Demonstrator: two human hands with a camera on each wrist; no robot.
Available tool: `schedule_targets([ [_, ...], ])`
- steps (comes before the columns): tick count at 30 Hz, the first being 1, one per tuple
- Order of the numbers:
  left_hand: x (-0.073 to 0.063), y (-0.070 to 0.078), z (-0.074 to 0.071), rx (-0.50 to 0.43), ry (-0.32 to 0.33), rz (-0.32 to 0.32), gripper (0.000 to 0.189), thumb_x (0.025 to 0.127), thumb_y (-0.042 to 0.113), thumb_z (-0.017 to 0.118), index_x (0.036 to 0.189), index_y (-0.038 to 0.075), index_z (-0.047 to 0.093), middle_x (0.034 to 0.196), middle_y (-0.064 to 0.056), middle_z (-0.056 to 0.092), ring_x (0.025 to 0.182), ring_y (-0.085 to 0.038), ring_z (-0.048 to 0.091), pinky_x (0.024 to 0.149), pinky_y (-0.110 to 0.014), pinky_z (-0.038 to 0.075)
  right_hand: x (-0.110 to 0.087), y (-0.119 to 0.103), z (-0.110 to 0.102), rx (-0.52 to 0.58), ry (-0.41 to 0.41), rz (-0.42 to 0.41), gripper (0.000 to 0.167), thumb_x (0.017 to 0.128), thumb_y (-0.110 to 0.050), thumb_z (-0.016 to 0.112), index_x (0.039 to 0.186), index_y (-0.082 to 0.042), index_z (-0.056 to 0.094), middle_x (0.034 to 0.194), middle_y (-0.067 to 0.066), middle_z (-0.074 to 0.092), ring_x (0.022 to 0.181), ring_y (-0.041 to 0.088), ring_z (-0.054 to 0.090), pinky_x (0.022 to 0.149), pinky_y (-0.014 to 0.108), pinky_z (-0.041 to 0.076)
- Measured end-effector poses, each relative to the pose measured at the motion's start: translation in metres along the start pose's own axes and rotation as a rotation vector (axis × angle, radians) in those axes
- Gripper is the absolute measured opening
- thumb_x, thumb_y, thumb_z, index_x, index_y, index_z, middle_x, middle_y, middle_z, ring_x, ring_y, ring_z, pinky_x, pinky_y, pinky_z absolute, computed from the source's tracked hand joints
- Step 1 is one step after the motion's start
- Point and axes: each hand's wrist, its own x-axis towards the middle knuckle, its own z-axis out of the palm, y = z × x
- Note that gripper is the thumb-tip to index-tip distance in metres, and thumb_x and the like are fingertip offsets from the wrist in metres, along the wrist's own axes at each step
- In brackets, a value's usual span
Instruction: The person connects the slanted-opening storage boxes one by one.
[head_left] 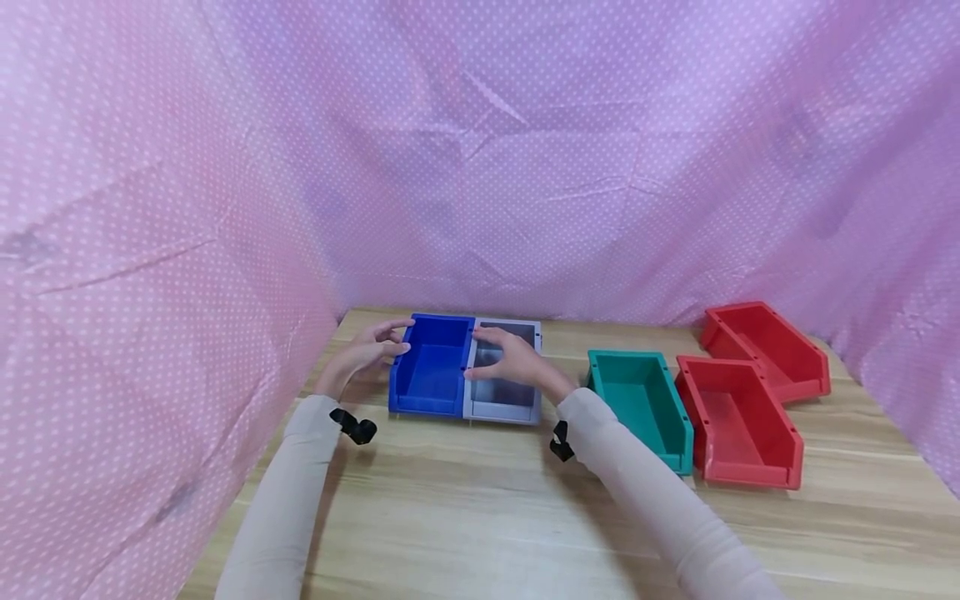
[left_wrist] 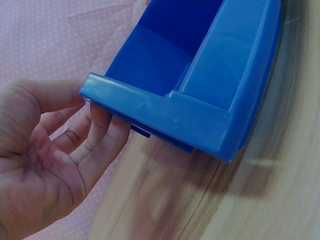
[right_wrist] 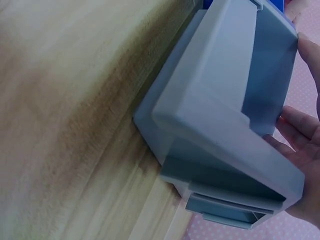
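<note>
A blue open-front bin (head_left: 432, 372) stands close against a grey bin (head_left: 504, 406) on the table. At the blue bin's left side, my left hand (head_left: 362, 357) pinches its rim; in the left wrist view the thumb lies on the rim's edge and other fingers (left_wrist: 102, 135) are beneath it. My right hand (head_left: 516, 360) reaches over the grey bin, thumb and forefinger spread apart, tips at the rim beside the blue bin. The right wrist view shows that hand behind the grey bin's wall (right_wrist: 210, 135), which hides part of it.
Right of the grey bin stands a green bin (head_left: 637, 400), partly behind my right forearm. Beside it are a red bin (head_left: 738, 442) and another red bin (head_left: 787, 350), set at an angle. A pink dotted curtain (head_left: 517, 200) borders the wooden table (head_left: 442, 508).
</note>
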Motion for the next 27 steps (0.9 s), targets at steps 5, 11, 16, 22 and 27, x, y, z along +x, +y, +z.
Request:
schedule_targets([
  [5,-0.001,0.000,0.000,-0.015,-0.006,0.002,0.060,0.101,0.017,0.065,0.156,0.017,0.042,0.118,-0.008,0.050,0.104,-0.019,0.054,0.085,-0.030,0.054,0.000,0.000,0.000,-0.014,0.012,-0.014,0.089,0.083,-0.044,0.084,0.156,-0.018,0.042,0.166,0.006,0.033,0.154,0.029,0.029,0.122,0.053,0.030],
  [11,-0.001,0.000,0.001,-0.009,-0.006,0.011,0.061,0.100,0.018,0.065,0.157,0.016,0.041,0.119,-0.007,0.051,0.102,-0.017,0.055,0.085,-0.029,0.053,0.000,-0.003,-0.001,-0.023,0.004,-0.020,0.087,0.084,-0.041,0.084,0.156,-0.016,0.043,0.165,0.007,0.034,0.153,0.030,0.030,0.121,0.053,0.031],
  [16,-0.001,-0.001,0.004,-0.030,-0.019,0.008,0.061,0.101,0.015,0.064,0.157,0.015,0.040,0.122,-0.010,0.050,0.103,-0.017,0.056,0.085,-0.029,0.054,-0.003,-0.006,-0.009,-0.047,-0.039,-0.046,0.084,0.086,-0.037,0.083,0.155,-0.012,0.042,0.163,0.008,0.038,0.153,0.030,0.032,0.121,0.053,0.032],
  [22,-0.001,-0.002,0.005,-0.048,-0.009,-0.012,0.060,0.102,0.014,0.062,0.157,0.015,0.040,0.123,-0.011,0.048,0.101,-0.018,0.055,0.082,-0.028,0.054,-0.007,-0.014,-0.032,-0.039,-0.034,-0.118,0.080,0.087,-0.028,0.082,0.154,-0.006,0.044,0.158,0.014,0.044,0.149,0.034,0.037,0.119,0.055,0.034],
  [27,-0.003,0.002,0.002,-0.066,-0.006,-0.023,0.062,0.102,0.015,0.063,0.158,0.016,0.038,0.120,-0.009,0.048,0.100,-0.018,0.051,0.081,-0.028,0.053,-0.018,-0.028,-0.065,-0.044,-0.058,-0.148,0.075,0.089,-0.023,0.081,0.152,-0.004,0.045,0.156,0.018,0.047,0.145,0.040,0.042,0.118,0.056,0.034],
])
